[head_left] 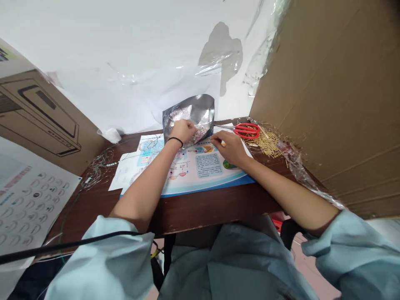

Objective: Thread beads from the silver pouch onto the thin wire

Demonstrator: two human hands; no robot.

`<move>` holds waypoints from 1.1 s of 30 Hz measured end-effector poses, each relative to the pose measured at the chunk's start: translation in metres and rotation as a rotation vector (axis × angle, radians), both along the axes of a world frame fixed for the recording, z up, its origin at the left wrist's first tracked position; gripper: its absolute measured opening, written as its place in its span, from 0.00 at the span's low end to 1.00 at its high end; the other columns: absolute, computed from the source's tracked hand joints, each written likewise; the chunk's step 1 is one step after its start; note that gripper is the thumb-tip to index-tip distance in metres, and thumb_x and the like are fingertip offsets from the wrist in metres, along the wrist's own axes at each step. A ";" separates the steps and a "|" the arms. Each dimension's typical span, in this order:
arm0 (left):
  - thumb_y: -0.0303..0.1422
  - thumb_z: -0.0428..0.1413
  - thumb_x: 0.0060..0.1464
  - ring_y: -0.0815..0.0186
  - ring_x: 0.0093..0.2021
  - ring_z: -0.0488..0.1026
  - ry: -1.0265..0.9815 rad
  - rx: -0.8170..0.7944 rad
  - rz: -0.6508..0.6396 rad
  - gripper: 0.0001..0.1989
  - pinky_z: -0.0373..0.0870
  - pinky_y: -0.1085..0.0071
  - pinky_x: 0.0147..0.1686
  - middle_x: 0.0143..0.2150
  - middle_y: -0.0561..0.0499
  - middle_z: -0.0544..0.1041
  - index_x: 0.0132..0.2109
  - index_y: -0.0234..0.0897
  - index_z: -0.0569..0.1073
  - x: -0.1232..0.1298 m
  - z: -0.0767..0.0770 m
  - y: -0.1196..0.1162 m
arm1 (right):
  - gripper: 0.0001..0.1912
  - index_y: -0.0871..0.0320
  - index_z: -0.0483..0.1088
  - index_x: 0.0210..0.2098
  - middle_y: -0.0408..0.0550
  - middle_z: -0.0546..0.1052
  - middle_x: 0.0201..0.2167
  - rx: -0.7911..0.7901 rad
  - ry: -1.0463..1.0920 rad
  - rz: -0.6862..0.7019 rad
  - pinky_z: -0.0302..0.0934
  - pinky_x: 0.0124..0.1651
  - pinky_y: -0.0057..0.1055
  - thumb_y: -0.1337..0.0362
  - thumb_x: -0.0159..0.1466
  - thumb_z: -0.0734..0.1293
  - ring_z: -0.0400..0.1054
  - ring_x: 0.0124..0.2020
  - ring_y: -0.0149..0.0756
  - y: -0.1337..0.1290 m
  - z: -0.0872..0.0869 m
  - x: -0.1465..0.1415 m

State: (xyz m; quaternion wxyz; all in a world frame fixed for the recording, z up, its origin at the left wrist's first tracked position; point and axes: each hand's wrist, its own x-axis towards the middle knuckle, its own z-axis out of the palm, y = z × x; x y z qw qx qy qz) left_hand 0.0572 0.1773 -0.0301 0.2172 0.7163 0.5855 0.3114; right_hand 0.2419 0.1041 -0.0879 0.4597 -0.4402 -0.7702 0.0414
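Observation:
My left hand (182,131), with a black band at the wrist, reaches into the mouth of a silver foil bag (204,109). Its fingers are curled together, and whatever they hold is hidden. Small pale and pink beads (200,132) lie inside the bag, right beside those fingers. My right hand (230,146) is just right of the bag, thumb and forefinger pinched near its front corner; anything between them is too small to make out. Under both hands lie printed sheets (210,166) with blue edges.
Red-handled scissors (246,131) lie at the right beside a heap of thin gold-coloured pins (268,143) and crumpled clear plastic (300,173). Tangled clear thread (100,164) with white beads sits at the left of the dark table (200,214). Cardboard walls (337,91) flank the workspace.

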 end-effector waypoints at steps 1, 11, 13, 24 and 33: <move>0.25 0.58 0.48 0.68 0.31 0.64 -0.109 -0.032 0.003 0.09 0.60 0.71 0.31 0.23 0.51 0.70 0.21 0.36 0.70 0.000 0.003 -0.008 | 0.07 0.54 0.72 0.33 0.45 0.78 0.33 -0.010 0.008 -0.002 0.61 0.42 0.36 0.65 0.67 0.64 0.69 0.33 0.36 0.000 0.000 0.000; 0.29 0.61 0.54 0.79 0.21 0.58 -0.893 -0.718 -0.210 0.06 0.45 0.80 0.17 0.27 0.52 0.69 0.31 0.31 0.74 -0.002 -0.021 -0.099 | 0.06 0.54 0.71 0.32 0.44 0.76 0.30 -0.119 0.154 0.035 0.62 0.41 0.35 0.64 0.65 0.64 0.68 0.34 0.35 -0.020 0.015 -0.015; 0.28 0.62 0.53 0.78 0.21 0.60 -0.916 -0.714 -0.189 0.05 0.47 0.80 0.17 0.26 0.52 0.70 0.31 0.32 0.74 -0.001 -0.026 -0.100 | 0.06 0.54 0.70 0.31 0.44 0.76 0.30 -0.155 0.149 0.072 0.62 0.41 0.34 0.65 0.65 0.63 0.67 0.33 0.34 -0.022 0.014 -0.019; 0.28 0.67 0.49 0.77 0.26 0.63 -0.954 -0.603 -0.162 0.05 0.56 0.79 0.22 0.29 0.52 0.74 0.32 0.31 0.78 -0.001 -0.041 -0.093 | 0.04 0.55 0.69 0.31 0.44 0.75 0.32 -0.260 0.149 0.150 0.62 0.38 0.32 0.64 0.63 0.65 0.66 0.34 0.33 -0.016 0.006 -0.020; 0.30 0.65 0.54 0.77 0.26 0.64 -0.992 -0.596 -0.150 0.05 0.57 0.80 0.23 0.29 0.52 0.73 0.34 0.32 0.78 0.000 -0.041 -0.092 | 0.07 0.54 0.72 0.32 0.44 0.76 0.30 -0.144 0.134 0.035 0.61 0.40 0.35 0.63 0.65 0.63 0.65 0.31 0.34 -0.019 0.009 -0.019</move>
